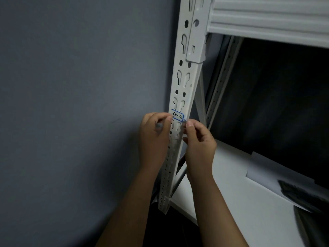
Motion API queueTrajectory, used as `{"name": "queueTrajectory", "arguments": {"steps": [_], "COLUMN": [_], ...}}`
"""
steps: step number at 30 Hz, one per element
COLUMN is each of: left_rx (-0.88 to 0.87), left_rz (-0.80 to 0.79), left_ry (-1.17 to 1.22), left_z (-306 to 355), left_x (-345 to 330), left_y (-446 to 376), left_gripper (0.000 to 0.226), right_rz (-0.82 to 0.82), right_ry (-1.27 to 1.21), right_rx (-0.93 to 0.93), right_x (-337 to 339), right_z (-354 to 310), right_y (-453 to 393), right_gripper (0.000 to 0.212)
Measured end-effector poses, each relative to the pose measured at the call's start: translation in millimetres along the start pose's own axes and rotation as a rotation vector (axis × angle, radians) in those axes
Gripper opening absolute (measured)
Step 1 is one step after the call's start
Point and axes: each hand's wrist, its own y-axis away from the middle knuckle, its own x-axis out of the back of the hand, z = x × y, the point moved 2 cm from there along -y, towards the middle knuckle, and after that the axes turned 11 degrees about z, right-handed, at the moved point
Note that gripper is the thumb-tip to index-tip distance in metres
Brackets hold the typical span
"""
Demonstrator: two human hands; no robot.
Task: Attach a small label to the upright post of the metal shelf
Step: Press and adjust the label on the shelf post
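A small white label (pixel 178 116) with a blue border and the handwriting "4-3" lies against the front of the white slotted upright post (pixel 183 82) of the metal shelf. My left hand (pixel 154 139) pinches the label's left edge with thumb and forefinger; a grey object shows in its palm. On the other side of the post, my right hand (pixel 198 145) pinches the label's lower right corner. Whether the label sticks to the post I cannot tell.
A grey wall (pixel 80 104) fills the left. A white shelf beam (pixel 267 18) crosses the top right. Below it lies a white shelf board (pixel 231 184) with a white sheet and a dark object (pixel 302 195) at the right. The space behind the shelf is dark.
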Motion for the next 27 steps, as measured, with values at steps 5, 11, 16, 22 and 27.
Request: {"name": "queueTrajectory", "arguments": {"steps": [5, 11, 16, 22, 27], "left_rx": [0.048, 0.059, 0.041, 0.054, 0.039], "left_rz": [-0.054, -0.051, -0.081, -0.111, -0.134], "left_ry": [0.100, 0.111, 0.088, 0.132, 0.138], "left_z": [5.7, 8.9, 12.3, 15.0, 15.3], "left_x": [-3.3, 2.5, 3.0, 2.8, 1.9], "left_y": [6.6, 4.9, 4.5, 6.4, 6.3], "left_gripper": [0.014, 0.021, 0.018, 0.013, 0.012], "right_rz": [-0.047, -0.064, -0.101, -0.085, -0.077], "right_ry": [-0.041, -0.073, -0.017, -0.031, -0.058], "right_rx": [-0.002, -0.029, 0.023, 0.049, 0.039], "right_x": [-7.1, -4.7, -2.7, -0.5, 0.2], "right_z": [-3.4, -7.6, -9.9, -10.1, -9.5], "right_y": [3.0, 6.0, 6.6, 5.3, 4.2], "right_gripper": [0.011, 0.011, 0.011, 0.010, 0.009]}}
